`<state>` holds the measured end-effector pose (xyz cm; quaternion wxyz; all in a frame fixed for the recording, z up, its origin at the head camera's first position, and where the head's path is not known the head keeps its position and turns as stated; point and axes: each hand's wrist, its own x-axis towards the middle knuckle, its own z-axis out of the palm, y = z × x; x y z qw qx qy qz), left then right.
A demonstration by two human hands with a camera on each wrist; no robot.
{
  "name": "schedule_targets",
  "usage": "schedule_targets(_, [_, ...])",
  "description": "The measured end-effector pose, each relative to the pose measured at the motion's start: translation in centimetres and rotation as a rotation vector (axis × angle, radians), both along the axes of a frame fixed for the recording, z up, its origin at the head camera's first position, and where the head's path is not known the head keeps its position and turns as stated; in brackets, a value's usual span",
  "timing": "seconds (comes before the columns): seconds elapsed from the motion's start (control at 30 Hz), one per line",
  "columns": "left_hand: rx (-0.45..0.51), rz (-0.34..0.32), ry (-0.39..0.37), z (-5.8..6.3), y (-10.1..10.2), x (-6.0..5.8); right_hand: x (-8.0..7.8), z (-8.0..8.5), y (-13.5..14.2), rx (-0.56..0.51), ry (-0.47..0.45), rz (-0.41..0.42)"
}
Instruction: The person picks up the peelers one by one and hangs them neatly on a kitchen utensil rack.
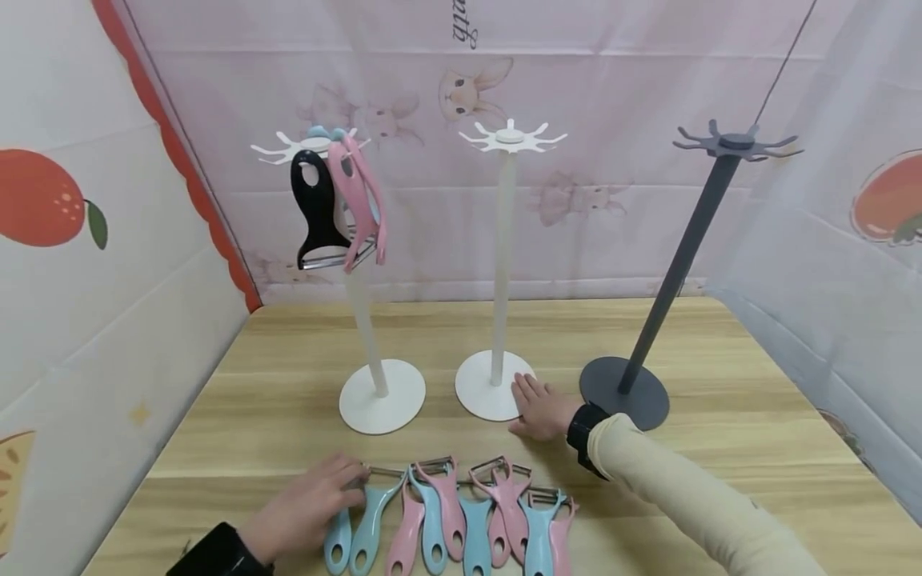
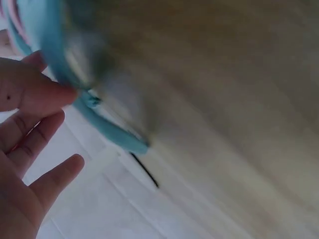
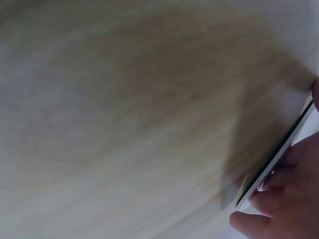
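My left hand pinches the leftmost blue peeler near its head, at the end of a row of pink and blue peelers. In the left wrist view the thumb and a finger meet at a blue peeler, and the other fingers are spread. My right hand rests with fairly straight fingers on the round base of the middle white stand. The right wrist view shows those fingers over the base's edge. A black peeler and pink peelers hang on the left white stand.
A dark grey stand with bare hooks leans at the right in the head view, its base close to my right wrist. More pink and blue peelers lie along the front of the wooden table. Printed cloth hangs around it.
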<state>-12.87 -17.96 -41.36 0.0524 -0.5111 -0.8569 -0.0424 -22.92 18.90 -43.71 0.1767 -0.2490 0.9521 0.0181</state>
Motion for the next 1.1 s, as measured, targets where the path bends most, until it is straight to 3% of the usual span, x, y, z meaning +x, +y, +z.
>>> schedule_targets(0.17, [-0.018,0.027,-0.013,-0.6,-0.4,0.6,-0.3,-1.1,-0.1,-0.013,0.016,-0.001])
schedule_targets(0.3, [0.011,0.025,0.022,-0.6,-0.8,1.0,0.0,-1.1,-0.4,-0.017,0.013,-0.015])
schedule_targets(0.47, [0.108,0.009,0.098,0.1,-1.3,1.5,0.1,-1.3,-0.5,-0.032,0.015,-0.019])
schedule_targets(0.6, [0.209,0.012,0.102,1.6,-1.3,1.7,0.0,-1.9,-0.4,-0.049,0.020,-0.016])
schedule_targets(0.77, [0.314,0.017,0.068,4.0,-0.5,0.7,0.1,-2.1,-0.5,-0.036,0.034,-0.016])
schedule_targets(0.9, [0.343,0.041,0.040,5.5,0.8,-0.4,0.5,-1.5,-0.5,0.014,0.038,-0.012])
schedule_targets(1.1, [0.378,0.039,0.040,6.2,2.9,-1.8,0.9,-0.5,-0.3,0.019,0.083,0.020])
